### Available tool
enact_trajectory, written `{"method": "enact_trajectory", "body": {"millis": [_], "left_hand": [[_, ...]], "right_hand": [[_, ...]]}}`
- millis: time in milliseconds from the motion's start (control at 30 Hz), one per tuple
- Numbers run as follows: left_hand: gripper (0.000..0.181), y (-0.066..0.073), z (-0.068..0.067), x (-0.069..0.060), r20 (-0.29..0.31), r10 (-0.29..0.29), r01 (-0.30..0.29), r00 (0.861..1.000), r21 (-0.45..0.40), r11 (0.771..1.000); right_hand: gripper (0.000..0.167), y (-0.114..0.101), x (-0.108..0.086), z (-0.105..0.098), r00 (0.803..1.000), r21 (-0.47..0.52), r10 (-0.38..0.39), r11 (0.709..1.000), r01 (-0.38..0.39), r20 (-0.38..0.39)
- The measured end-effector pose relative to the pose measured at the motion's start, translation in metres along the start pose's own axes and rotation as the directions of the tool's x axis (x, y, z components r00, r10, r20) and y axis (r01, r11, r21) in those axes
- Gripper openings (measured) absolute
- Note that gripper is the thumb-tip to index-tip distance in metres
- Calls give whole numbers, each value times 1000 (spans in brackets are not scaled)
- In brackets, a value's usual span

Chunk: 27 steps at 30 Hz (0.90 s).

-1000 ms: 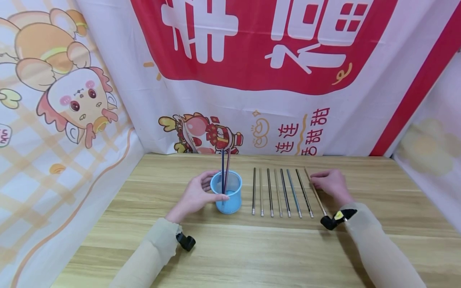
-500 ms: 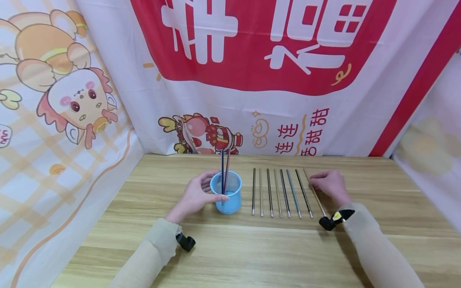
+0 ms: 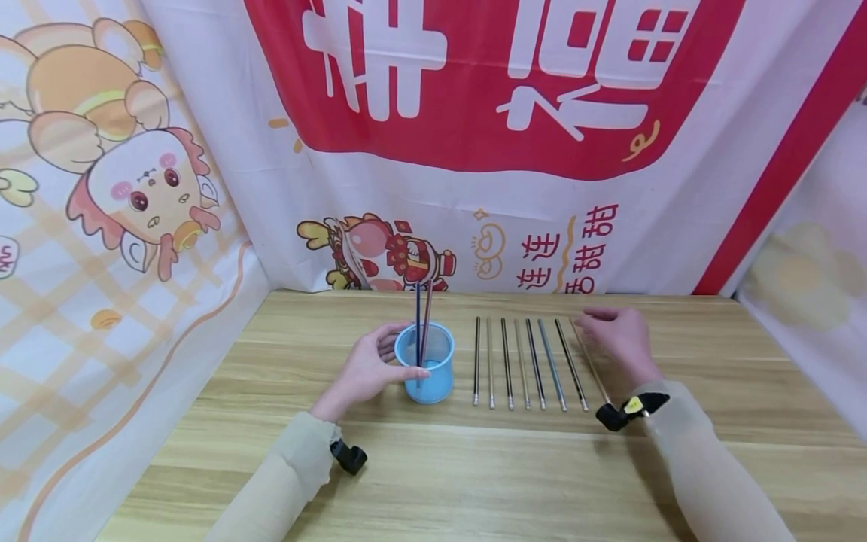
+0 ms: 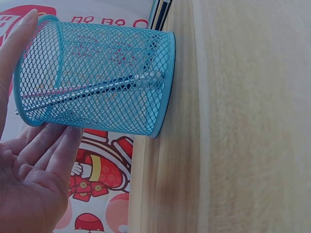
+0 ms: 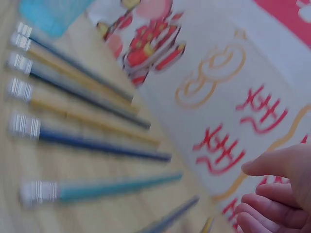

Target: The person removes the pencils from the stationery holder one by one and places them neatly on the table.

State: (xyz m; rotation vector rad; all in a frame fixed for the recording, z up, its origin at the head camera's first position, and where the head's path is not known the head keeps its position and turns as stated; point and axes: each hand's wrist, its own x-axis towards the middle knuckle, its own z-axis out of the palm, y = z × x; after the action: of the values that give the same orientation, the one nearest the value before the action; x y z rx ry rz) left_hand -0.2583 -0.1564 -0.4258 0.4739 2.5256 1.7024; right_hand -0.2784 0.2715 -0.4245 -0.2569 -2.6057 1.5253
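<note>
My left hand (image 3: 366, 369) holds a light blue mesh pencil cup (image 3: 433, 385), thumb on the near side and fingers round the far left. Two pencils (image 3: 418, 316), one dark blue and one reddish, lean upright inside it; the left wrist view shows them through the mesh (image 4: 112, 53). On the right, my right hand (image 3: 619, 342) hovers by the far end of a natural-wood pencil (image 3: 596, 370), the rightmost of a row. Nothing shows between its fingers in the right wrist view, where thumb and index stand apart from the pencils.
Several black, tan and blue pencils (image 3: 552, 366) lie side by side between cup and right hand, eraser ends toward me. The wooden table (image 3: 433, 482) meets a printed cloth (image 3: 494, 226) at the back and another cloth on the left.
My right hand has come off the rightmost pencil and shifted slightly away from me, its fingers loosening. That pencil lies a little nearer the row. The left hand and cup stay put.
</note>
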Motion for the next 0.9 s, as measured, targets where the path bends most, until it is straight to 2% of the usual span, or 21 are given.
{"method": "enact_trajectory", "body": {"millis": [133,233,367,500,667,900], "left_hand": [[79,0,0,0,-1,-8,8,1000,-2,1000],[80,0,0,0,4,0,0,1000,-3,1000],[80,-1,0,0,8,9,-9,1000,-6,1000],[79,-2,0,1,7,6,-6,1000,-9,1000],[78,-2,0,1,11,13,-13,1000,-9,1000],[77,31,-2,-11,39,-4,6,999,-43,999]], "right_hand": [[61,-24,-6,7,999,34,-49,998,50,-23],[60,-44,-13,17,998,65,-50,997,52,-25],[58,-66,-21,35,998,138,-66,988,65,2],[51,-83,-28,58,991,200,-127,973,117,37],[45,-104,-35,82,978,220,-193,960,172,82],[38,-126,-37,109,957,221,-254,950,220,143]]}}
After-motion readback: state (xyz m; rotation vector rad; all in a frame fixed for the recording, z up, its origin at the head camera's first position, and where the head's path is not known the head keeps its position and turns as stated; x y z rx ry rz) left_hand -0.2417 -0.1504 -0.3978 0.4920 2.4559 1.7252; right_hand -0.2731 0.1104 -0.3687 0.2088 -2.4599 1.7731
